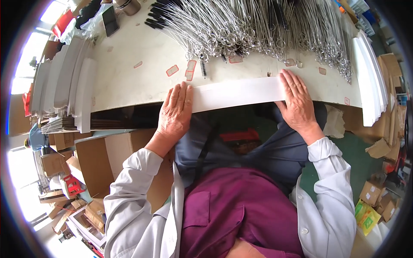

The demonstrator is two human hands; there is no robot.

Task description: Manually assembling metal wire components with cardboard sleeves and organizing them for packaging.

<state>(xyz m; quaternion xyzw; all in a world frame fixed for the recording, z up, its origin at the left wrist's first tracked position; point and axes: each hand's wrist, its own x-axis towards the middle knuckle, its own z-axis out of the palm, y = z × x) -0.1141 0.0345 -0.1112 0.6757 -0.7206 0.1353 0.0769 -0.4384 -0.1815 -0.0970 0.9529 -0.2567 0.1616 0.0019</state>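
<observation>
A cream tabletop [124, 77] bore a long, smooth, narrow white strip [236, 93] along its near edge. The left hand [175, 112] rested at the strip's left end, the right hand [297, 103] at its right, both flat with fingers extended. Beyond lay heaped silver wire-handled brushes [245, 30]; brown cardboard boxes [92, 161] stood lower.

No wording can be read here! Small red-edged labels [172, 70] are spotted on the table [129, 81], just beyond the left hand [175, 107], and their print is lost, far too small. Another label [322, 71] is caught beyond and right of the right hand [297, 103], one more [346, 100] straight out to its right: neither can be made out. Well behind that hand, a yellow-green bag [367, 217] is picked out, its print blurred.
</observation>
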